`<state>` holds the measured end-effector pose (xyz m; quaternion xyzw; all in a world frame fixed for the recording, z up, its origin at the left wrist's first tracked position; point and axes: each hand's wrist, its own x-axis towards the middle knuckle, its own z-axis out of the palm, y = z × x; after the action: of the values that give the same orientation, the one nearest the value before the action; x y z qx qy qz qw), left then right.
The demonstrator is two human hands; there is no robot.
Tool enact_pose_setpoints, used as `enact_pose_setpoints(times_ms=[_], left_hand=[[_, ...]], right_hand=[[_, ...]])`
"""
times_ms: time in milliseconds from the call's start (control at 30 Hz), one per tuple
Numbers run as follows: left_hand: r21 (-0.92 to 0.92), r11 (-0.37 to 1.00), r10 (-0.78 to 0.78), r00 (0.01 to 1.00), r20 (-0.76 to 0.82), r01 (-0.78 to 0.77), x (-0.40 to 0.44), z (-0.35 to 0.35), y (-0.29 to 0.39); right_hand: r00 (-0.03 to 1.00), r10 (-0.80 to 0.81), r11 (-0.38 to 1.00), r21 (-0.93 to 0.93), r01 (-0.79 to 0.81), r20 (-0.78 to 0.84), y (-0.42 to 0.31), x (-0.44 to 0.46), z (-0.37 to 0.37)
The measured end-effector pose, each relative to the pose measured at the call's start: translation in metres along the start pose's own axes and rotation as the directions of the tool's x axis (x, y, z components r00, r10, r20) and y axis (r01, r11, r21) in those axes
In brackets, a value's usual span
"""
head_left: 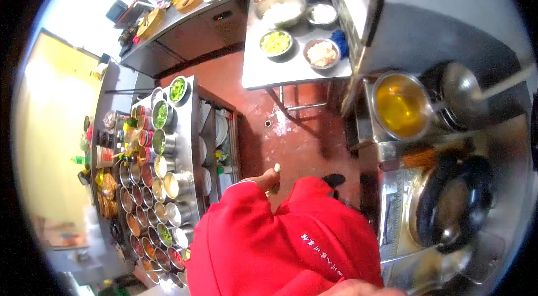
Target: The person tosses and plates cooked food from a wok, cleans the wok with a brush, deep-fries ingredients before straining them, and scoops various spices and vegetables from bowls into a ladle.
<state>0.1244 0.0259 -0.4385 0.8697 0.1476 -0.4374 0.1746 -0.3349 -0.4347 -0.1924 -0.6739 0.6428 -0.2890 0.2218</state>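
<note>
Mate: Where was the ladle?
Me: Ladle (450,235) bowl sat at the wok's (483,184) near rim; handle ran out toward the left edge of the range (388,151), beside my shirt (291,240). Oil bowl (400,103) was at the far-left corner.
Mate: How would you have worked it?
Me: My call: light grip well up the handle, bowl low inside the rim, wrist clear of hot metal. Smooth sweeps, no levering on the rim.
Mate: Hands?
Me: Left hand (270,179) was out over the floor (252,105), elbow bent, forearm angled forward. Small pale bit (277,168) at the fingertips; couldn't tell if pinched or just touching. Right hand (364,289) was low against the shirt, cut off by the view. Couldn't tell clenched or released.
</note>
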Motion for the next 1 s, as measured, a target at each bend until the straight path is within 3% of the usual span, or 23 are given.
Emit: enact_pose_setpoints(times_ms=[100,167,233,300,333,400,467,600,633,733,800,1000], left_hand=[[-0.129,0.988,0.090,0.996,-0.007,-0.091,0.012,-0.009,0.005],[-0.155,0.979,0.129,0.991,-0.030,-0.132,-0.066,-0.054,0.064],[-0.350,0.922,0.155,0.986,-0.069,-0.169,-0.107,-0.071,0.097],[-0.262,0.927,0.217,0.954,-0.208,-0.268,-0.134,-0.080,0.111],[-0.326,0.913,0.205,0.967,-0.153,-0.245,-0.139,-0.079,0.109],[-0.206,0.917,0.315,0.936,-0.155,-0.343,-0.137,-0.080,0.096],[-0.194,0.930,0.293,0.948,-0.128,-0.314,-0.142,-0.083,0.072],[-0.291,0.936,0.174,0.979,-0.105,-0.198,-0.184,-0.107,0.013],[-0.212,0.964,0.138,0.982,-0.127,-0.163,-0.165,-0.099,-0.016],[-0.086,0.995,0.040,0.997,-0.064,-0.046,-0.109,-0.077,-0.107],[-0.195,0.977,-0.111,0.988,-0.106,0.088,-0.095,-0.064,-0.149],[-0.244,0.965,-0.135,0.977,-0.163,0.092,-0.114,-0.085,-0.132]], right_hand=[[1.000,0.009,0.997,0.078,-0.009,-0.003,0.013,-0.011,0.021],[1.000,0.020,0.992,0.123,-0.022,0.015,0.023,-0.018,0.029],[0.999,0.035,0.985,0.169,-0.039,0.031,0.033,-0.025,0.031],[0.997,0.050,0.974,0.218,-0.061,0.055,0.044,-0.029,0.033],[0.997,0.056,0.965,0.253,-0.070,0.062,0.052,-0.033,0.035],[0.993,0.070,0.941,0.323,-0.097,0.095,0.059,-0.039,0.039],[0.988,0.127,0.918,0.366,-0.151,0.089,0.060,-0.048,0.041],[0.999,-0.014,1.000,0.009,0.014,-0.052,0.059,-0.056,0.049],[0.998,-0.065,0.971,0.231,0.068,-0.020,0.019,-0.071,0.037],[0.999,0.042,0.983,0.177,-0.044,0.013,0.052,-0.066,0.050],[0.994,0.102,0.986,0.130,-0.106,0.038,0.052,-0.066,0.048],[0.997,0.081,0.977,0.201,-0.078,-0.004,0.095,-0.049,0.075]])
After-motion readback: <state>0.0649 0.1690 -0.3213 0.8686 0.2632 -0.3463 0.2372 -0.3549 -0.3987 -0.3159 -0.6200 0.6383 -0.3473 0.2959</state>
